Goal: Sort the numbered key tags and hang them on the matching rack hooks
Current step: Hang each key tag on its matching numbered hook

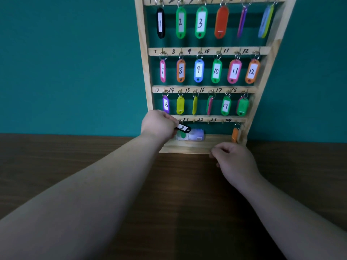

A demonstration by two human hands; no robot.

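Observation:
A wooden key rack (pixel 145 72) leans against the teal wall, with numbered rows of hooks. Coloured tags hang on the upper three rows, from 1 to 18. My left hand (pixel 159 125) pinches a black tag (pixel 183 127) with a white label, held sideways at the left end of the bottom row, near the hook marked 21. An orange tag (pixel 234 135) hangs at the right end of that row. My right hand (pixel 232 162) rests with curled fingers on the table by the rack's base; I cannot tell whether it holds anything.
A white and blue object with a green part (pixel 193 136) lies on the rack's bottom ledge behind the black tag. The dark wooden table (pixel 178 194) spreads out in front of the rack. Bare hooks marked 22, 23 and 24 show in the bottom row.

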